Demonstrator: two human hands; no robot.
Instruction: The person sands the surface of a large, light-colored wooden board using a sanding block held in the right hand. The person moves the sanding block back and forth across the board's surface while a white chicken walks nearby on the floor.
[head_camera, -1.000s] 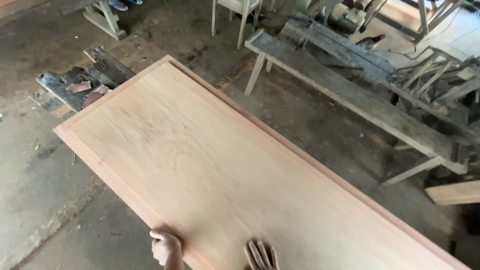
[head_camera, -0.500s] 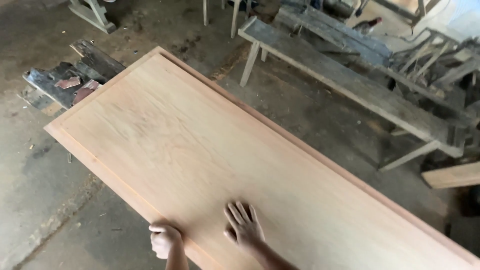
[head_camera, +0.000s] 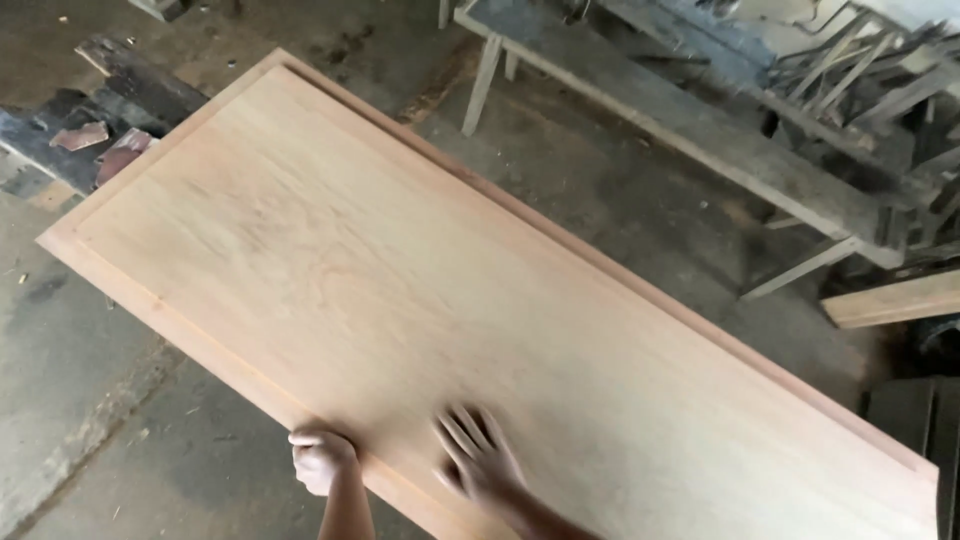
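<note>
- Lying flat and slantwise across the view, a big pale wooden panel (head_camera: 450, 290) runs from the upper left down to the lower right corner, above a dusty concrete floor (head_camera: 90, 400).
- Its face is light, with soft grain, and a raised frame of slightly redder wood runs along every edge that shows.
- What holds the panel up is hidden beneath it.
- The left hand (head_camera: 322, 458) is at the panel's near long edge, fingers curled shut around that edge, knuckles up, forearm leaving the bottom of the view.
- The right hand (head_camera: 482, 462) lies palm down on the panel's face just inside the same edge, fingers spread apart and gripping nothing; it is blurred, so I cannot tell how firmly it presses.
- The two hands are near each other, the right one further onto the wood.
- Beyond the far long edge stands a long grey bench (head_camera: 690, 130) on pale slanted legs, running roughly parallel to the panel.
- Behind the bench, at the upper right, is a tangle of weathered timber and frames (head_camera: 860, 70).
- A short light plank (head_camera: 890, 300) juts in from the right edge, below the bench's end.
- At the upper left, by the panel's far corner, dark scrap boards (head_camera: 110, 110) lie on the floor with reddish pieces among them.
</note>
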